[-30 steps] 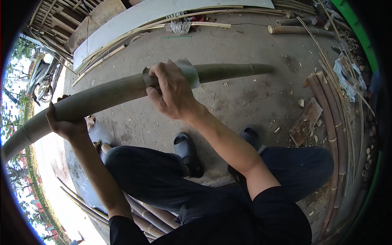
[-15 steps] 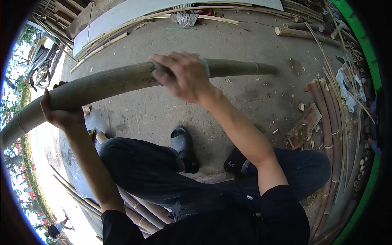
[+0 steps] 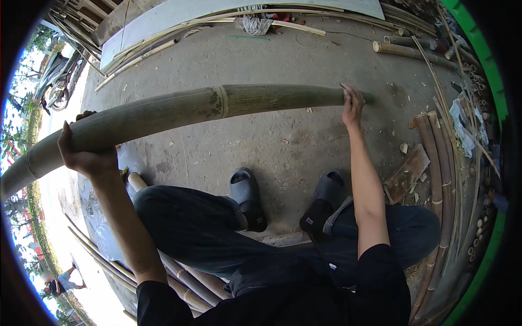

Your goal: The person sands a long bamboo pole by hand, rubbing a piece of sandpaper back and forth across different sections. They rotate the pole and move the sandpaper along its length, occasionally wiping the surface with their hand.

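A thick greenish bamboo pole (image 3: 163, 111) slants across in front of me, from the left edge to a narrower far end on the right. My left hand (image 3: 87, 149) supports it from below, fingers and thumb wrapped round it near the left. Out towards the thin end, my right hand (image 3: 353, 104) is closed over the pole, its fingers curled across the top. Whether anything lies between this palm and the bamboo is hidden. A ringed node with dark stains shows on the pole between my hands.
Beneath the pole is a concrete floor (image 3: 244, 141) with scattered chips. Brown bamboo pieces (image 3: 443, 179) and a broken board (image 3: 408, 171) lie on the right. More poles (image 3: 187, 282) are under my legs. A parked motorbike (image 3: 57, 81) and a distant person (image 3: 62, 283) appear left.
My right hand has slid along the pole from its middle to the thin right end, uncovering the node. An indistinct dark and greenish thing showed at that hand before. My left hand keeps its hold.
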{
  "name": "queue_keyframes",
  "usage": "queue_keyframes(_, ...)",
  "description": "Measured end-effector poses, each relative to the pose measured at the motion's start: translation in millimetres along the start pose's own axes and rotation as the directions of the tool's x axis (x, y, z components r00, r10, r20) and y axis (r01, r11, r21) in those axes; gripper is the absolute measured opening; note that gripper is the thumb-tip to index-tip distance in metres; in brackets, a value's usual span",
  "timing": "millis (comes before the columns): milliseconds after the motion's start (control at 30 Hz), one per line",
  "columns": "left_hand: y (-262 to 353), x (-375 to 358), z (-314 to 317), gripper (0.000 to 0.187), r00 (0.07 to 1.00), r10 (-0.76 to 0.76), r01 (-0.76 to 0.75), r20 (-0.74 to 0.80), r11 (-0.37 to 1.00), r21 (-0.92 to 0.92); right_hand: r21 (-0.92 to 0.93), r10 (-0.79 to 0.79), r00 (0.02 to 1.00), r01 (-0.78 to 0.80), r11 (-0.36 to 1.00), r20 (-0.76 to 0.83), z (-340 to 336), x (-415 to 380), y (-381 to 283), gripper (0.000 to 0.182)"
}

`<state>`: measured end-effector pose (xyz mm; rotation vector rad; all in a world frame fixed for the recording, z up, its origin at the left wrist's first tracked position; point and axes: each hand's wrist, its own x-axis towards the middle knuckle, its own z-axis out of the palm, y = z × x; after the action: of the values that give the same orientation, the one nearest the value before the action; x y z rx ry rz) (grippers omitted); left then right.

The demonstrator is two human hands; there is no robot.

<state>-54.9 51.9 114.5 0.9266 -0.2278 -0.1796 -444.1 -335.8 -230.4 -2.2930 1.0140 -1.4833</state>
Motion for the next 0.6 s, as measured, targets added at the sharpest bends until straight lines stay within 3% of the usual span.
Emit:
queue_keyframes(67,3.0,-6.6,7.5,0.046,0.998,0.039,-0.040,0.039,0.999,0.026,-0.037,0.053,0.990,-0.048,0.998,0.129,-5.0,11.7,-11.2,0.042)
queue_keyframes(200,1.4,-11.8,19.4,0.045,0.990,0.085,-0.078,-0.115,0.995,0.061,0.263,-0.095,0.948,0.013,0.965,0.303,19.8,54.7,-212.7,0.058)
queue_keyframes(267,6.4,-6.2,9.5,0.044,0.998,0.033,-0.030,-0.047,0.998,0.062,0.314,-0.231,0.969,0.192,0.930,0.092,28.0,56.0,-336.8,0.047)
queue_keyframes(333,8.7,-6.0,5.6,0.045,0.999,0.036,-0.034,-0.020,0.995,0.096,0.286,-0.216,0.971,0.179,0.941,0.103,31.3,56.9,-389.6,0.044)
queue_keyframes(467,8.6,1.7,-5.0,0.045,0.998,-0.019,0.023,-0.054,0.997,0.073,0.247,-0.244,0.968,0.221,0.943,0.066,37.3,38.4,-343.5,0.045)
queue_keyframes(600,5.1,3.0,-4.9,0.043,0.995,-0.025,0.028,-0.092,0.999,0.032,0.024,-0.076,0.995,0.078,0.997,-0.064,25.9,1.0,-159.8,0.054)
